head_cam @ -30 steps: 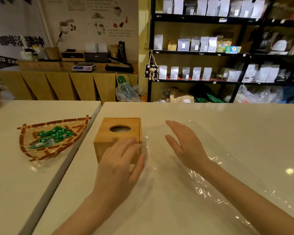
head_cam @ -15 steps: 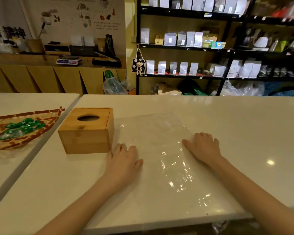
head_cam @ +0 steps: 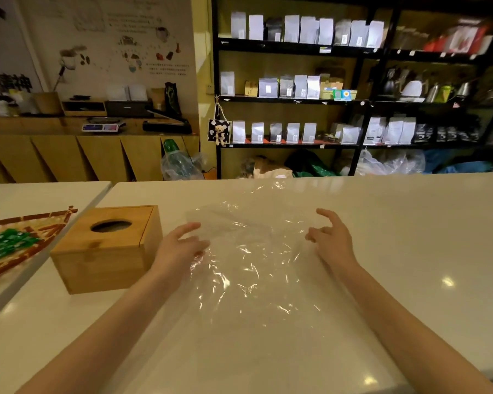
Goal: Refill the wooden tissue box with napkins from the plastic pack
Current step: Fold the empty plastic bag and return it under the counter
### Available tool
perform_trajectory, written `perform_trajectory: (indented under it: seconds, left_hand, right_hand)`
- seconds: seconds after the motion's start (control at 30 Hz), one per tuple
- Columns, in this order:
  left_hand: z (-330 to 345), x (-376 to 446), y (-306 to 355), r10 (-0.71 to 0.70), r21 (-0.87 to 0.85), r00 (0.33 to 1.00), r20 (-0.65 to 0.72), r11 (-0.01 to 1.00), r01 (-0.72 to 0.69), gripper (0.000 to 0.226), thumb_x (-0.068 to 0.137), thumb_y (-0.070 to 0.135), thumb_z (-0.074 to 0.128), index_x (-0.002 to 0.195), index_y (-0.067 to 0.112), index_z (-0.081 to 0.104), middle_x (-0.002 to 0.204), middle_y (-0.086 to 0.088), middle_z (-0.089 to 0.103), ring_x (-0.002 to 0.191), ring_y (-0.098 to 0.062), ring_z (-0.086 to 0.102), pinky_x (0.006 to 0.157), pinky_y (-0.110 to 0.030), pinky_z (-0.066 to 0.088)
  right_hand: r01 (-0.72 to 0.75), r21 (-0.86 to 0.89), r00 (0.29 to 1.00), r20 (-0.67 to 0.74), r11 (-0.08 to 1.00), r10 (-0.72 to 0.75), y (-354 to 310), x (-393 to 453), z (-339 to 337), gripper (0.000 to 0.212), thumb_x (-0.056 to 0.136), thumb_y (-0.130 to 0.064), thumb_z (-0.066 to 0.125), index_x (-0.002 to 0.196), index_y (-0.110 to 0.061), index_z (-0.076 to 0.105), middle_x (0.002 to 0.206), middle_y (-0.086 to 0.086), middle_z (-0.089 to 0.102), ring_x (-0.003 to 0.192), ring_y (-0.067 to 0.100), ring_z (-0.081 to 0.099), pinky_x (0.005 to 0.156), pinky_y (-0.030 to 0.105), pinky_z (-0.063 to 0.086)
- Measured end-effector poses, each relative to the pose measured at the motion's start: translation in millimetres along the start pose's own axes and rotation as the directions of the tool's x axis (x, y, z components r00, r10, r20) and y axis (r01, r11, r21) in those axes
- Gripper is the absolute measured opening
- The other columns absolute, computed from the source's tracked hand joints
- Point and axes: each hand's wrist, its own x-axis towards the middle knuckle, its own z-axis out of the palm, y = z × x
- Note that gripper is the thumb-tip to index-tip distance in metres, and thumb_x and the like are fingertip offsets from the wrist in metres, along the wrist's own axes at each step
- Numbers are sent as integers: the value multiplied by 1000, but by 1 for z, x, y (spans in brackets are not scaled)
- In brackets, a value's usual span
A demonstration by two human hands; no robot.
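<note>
Lidded wooden tissue box (head_cam: 106, 247) sits beside crumpled clear plastic pack (head_cam: 256, 251).

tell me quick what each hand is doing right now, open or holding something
Left hand: open, fingers spread at the left edge of the clear plastic pack, gripping nothing.
Right hand: open, fingers loosely curled at its right edge, gripping nothing.

A woven tray (head_cam: 44, 223) holding green-wrapped sweets (head_cam: 7, 241) sits on a white counter (head_cam: 410, 251). Behind, black shelving (head_cam: 362, 100) displays pale pouches (head_cam: 292, 28), kettles (head_cam: 411, 88) and a hanging bear toy (head_cam: 219, 133); a digital scale (head_cam: 103, 127) rests on a wooden sideboard (head_cam: 83, 155).
</note>
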Motion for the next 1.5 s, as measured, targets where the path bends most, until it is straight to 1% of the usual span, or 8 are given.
perform_trajectory:
  seconds: [0.17,0.33,0.6,0.73,0.97,1.1,1.3,1.5]
  left_hand:
    - [-3,13,11,-1,-177,1000,23,984,5,40,81,1,61,120,-2,55,97,-7,66,90,-16,61,79,-24,49]
    - [-2,6,15,177,140,979,105,972,-191,61,76,11,70,132,12,45,122,0,59,105,-18,59,81,-21,45]
    - [-16,7,23,293,315,949,115,895,-315,44,76,4,69,118,13,59,93,-1,65,90,-15,61,75,-15,45]
    - [-16,3,23,364,469,927,91,805,-362,34,78,10,68,111,14,62,86,-2,64,83,-13,59,67,-14,41]
    - [-6,-16,27,757,753,649,77,383,-536,12,81,15,65,91,10,69,80,-4,53,72,-20,51,60,-28,44]
    - [-3,-18,28,807,799,563,178,215,-562,11,74,16,72,83,11,72,84,-9,52,76,-22,47,54,-28,44]
    - [-7,-16,27,803,757,574,160,274,-594,51,73,28,71,120,12,56,131,-17,50,121,-32,47,100,-45,43]
    - [-12,-18,35,554,526,827,-95,733,-431,129,53,53,72,143,25,-16,157,2,-13,144,-17,-5,117,-40,9]
  right_hand:
    - [-44,234,999,30,971,38,-6,12,-10,20,86,-3,55,97,-13,69,73,2,66,72,15,59,64,21,41]
    - [-11,269,997,79,963,-11,-11,10,-16,21,89,-7,54,97,-19,70,79,1,66,77,13,60,71,25,44]
    - [88,174,985,133,981,-111,-19,7,-16,42,73,10,65,106,-16,67,80,-2,64,77,8,59,61,5,48]
    - [191,56,975,106,980,-196,-15,6,-17,29,73,-1,73,97,-16,71,77,-2,65,78,13,59,73,18,45]
    - [440,-480,850,-48,759,-524,-15,7,-23,11,70,-13,79,80,-17,76,105,10,65,106,26,47,90,34,38]
    - [592,-633,755,219,499,-618,-29,-7,-11,38,68,-24,79,104,-21,69,124,10,61,123,34,48,105,51,30]
    - [753,-489,645,420,439,-638,-63,-20,22,17,86,-27,61,99,-20,70,100,-2,73,96,18,64,108,37,29]
    - [628,-145,766,285,764,-576,-107,-7,-1,8,85,-16,63,86,-16,71,74,-4,70,71,10,66,69,18,52]
